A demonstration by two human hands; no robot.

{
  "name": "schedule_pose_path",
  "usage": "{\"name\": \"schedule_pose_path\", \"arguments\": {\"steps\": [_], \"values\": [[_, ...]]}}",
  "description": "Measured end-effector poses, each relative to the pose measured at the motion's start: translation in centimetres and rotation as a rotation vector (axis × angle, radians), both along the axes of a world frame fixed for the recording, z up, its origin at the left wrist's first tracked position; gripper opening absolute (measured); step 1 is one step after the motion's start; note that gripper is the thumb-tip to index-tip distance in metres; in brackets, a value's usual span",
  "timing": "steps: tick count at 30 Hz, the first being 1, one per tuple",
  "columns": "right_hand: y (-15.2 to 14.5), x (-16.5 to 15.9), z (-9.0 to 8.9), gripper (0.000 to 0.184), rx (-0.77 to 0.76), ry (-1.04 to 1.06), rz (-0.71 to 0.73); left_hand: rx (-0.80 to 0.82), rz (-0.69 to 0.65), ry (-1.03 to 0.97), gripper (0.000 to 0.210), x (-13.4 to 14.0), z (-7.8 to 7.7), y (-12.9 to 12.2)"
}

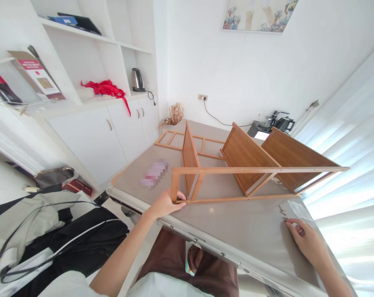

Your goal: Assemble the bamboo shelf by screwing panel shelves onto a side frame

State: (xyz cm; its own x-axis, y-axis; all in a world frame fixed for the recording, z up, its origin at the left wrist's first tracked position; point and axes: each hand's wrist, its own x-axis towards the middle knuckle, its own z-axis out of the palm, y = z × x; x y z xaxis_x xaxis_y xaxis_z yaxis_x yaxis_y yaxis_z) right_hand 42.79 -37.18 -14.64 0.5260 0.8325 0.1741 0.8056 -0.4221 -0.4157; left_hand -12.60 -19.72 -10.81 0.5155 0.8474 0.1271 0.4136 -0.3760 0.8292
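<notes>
A partly assembled wooden shelf (252,154) lies on its side on the grey table, its boards standing up between the frame rails. My left hand (166,203) is closed around the near left corner of the shelf's side frame. A small dark object shows near those fingers, too hidden to name. At the right of the table, my right hand (303,235) pinches a small screw (284,219) between thumb and fingers, just above the tabletop. Several loose screws (281,210) lie right beside its fingertips. Behind the shelf rests a separate ladder-like wooden frame (171,140).
A clear plastic bag (299,209) lies near the table's right edge. Pinkish notes, blurred out, sit left of the shelf. An electric kettle (284,123) stands beyond the far right corner. Dark and light clothes (78,231) are piled at left, beside white cabinets (88,136).
</notes>
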Motion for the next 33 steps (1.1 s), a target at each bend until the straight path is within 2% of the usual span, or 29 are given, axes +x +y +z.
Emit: {"name": "schedule_pose_path", "arguments": {"steps": [11,18,22,27,30,33], "values": [[-0.2,0.4,0.4,0.049,0.028,0.013,0.004,-0.025,-0.036,-0.035,0.021,-0.1,0.1,0.1],[0.4,1.1,1.4,0.048,0.001,0.054,0.086,0.005,-0.024,0.013,0.018,-0.1,0.0,0.4],[0.1,0.8,1.3,0.046,-0.002,0.053,0.108,-0.014,-0.045,0.014,0.018,-0.1,-0.1,0.4],[-0.4,0.6,0.8,0.066,0.075,0.006,0.088,-0.019,-0.057,-0.004,0.019,-0.2,-0.5,0.5],[-0.3,1.0,0.8,0.077,0.020,0.020,0.095,-0.013,-0.051,-0.007,0.019,-0.2,-0.6,0.4],[-0.1,1.6,0.7,0.077,-0.056,0.068,0.093,-0.004,-0.040,-0.005,0.018,-0.2,-0.6,0.3]]}}
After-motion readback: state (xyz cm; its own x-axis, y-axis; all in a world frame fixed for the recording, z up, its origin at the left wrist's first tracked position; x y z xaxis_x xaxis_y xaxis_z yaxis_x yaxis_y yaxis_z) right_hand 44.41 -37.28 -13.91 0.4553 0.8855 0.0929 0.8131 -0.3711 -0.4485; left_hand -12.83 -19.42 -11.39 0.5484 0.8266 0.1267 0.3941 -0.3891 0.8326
